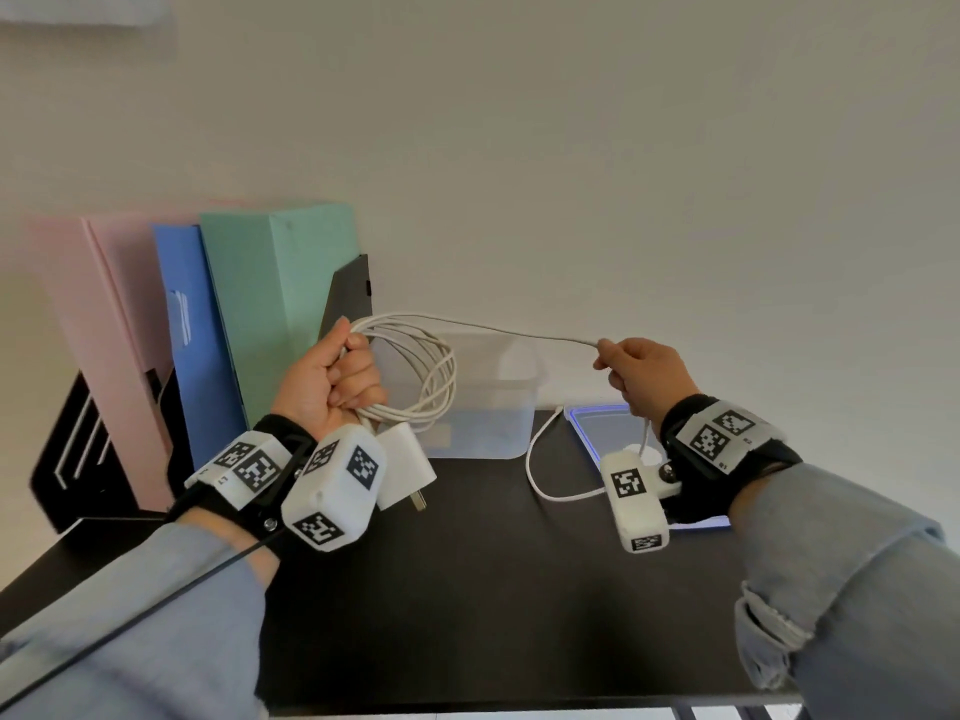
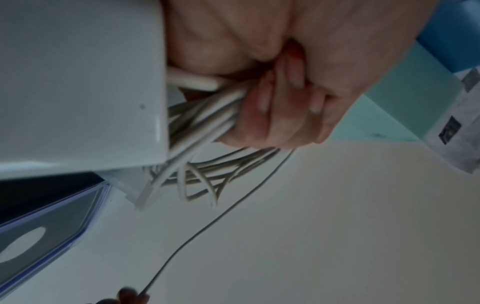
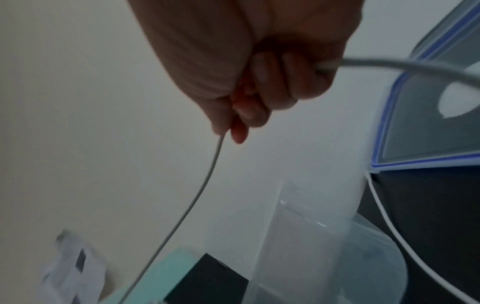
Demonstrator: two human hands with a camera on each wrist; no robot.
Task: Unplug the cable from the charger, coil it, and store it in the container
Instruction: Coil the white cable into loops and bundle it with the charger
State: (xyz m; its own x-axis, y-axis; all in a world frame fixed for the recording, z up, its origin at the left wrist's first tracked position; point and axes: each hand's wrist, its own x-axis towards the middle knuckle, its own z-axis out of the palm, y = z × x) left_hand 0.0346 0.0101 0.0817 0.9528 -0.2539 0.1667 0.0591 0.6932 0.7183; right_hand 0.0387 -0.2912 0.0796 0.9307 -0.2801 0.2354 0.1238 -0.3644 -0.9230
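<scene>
In the head view, the left hand [image 1: 332,376] covers the stretch of the cable [image 1: 415,366] where the loops are gathered. The charger [image 1: 402,467] is half hidden behind the left wrist camera [image 1: 332,488]; whether the cable is plugged into it cannot be told. The right wrist camera [image 1: 636,493] hides part of the lid [image 1: 597,428] at centre right, and where the cable's loose end finishes cannot be made out. In the left wrist view, the charger [image 2: 78,82] is cut off by the upper left edges and screens part of the loops. The right wrist view is blurred: the container [image 3: 324,246] at the bottom shows only faint outlines, and the lid [image 3: 428,123] runs off the right edge.
</scene>
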